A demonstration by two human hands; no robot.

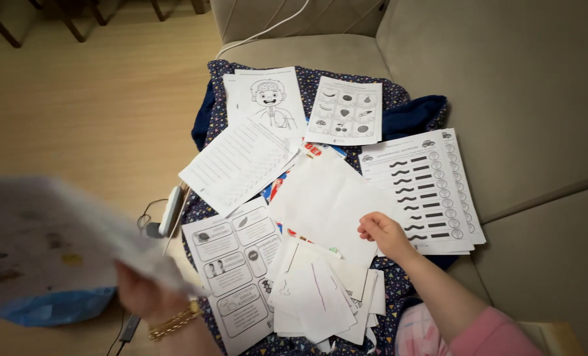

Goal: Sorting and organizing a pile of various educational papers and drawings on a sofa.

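Sorting looks mid-way, judging by the spread. Left hand [146, 290], gold bracelet on wrist, is closed around a blurred printed sheet [50, 237] lifted off to the left over the floor. Right hand [383, 232] has fingers curled together, pinching the edge of a blank white sheet [327, 198] lying on the sofa [525, 79]. Many worksheets are loose on a patterned blue cloth [409, 115]: a cartoon boy page [267, 99], a wavy-line page [426, 191], a small cut-paper stack [320, 293]. Most pages are unsorted.
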